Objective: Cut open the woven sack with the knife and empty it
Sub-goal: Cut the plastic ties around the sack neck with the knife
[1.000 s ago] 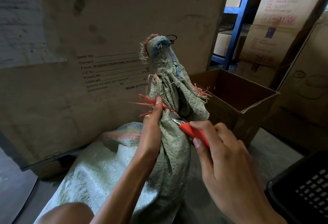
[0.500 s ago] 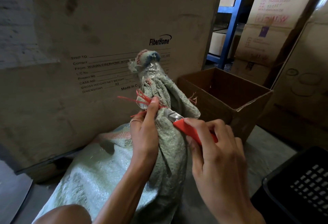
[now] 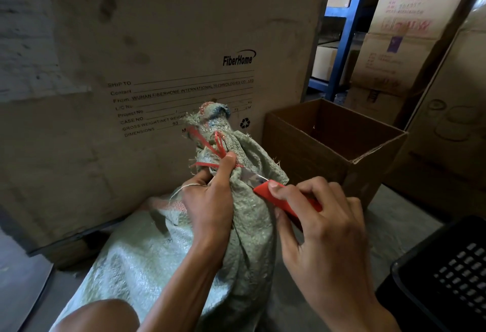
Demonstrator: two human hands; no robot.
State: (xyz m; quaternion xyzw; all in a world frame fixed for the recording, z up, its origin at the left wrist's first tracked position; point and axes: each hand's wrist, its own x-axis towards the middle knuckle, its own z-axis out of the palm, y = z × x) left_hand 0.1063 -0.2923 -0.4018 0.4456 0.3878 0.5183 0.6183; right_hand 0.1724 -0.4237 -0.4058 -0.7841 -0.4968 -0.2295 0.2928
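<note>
Head view: the left hand clamps its grip on the woven sack at its tied neck; the right hand grips the red knife, blade against the neck. An open cardboard box stands just beside.

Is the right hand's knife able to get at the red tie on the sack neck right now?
Probably yes. The knife blade in the right hand already lies against the sack neck just below the red tie; only the left hand thumb crowds it.
</note>
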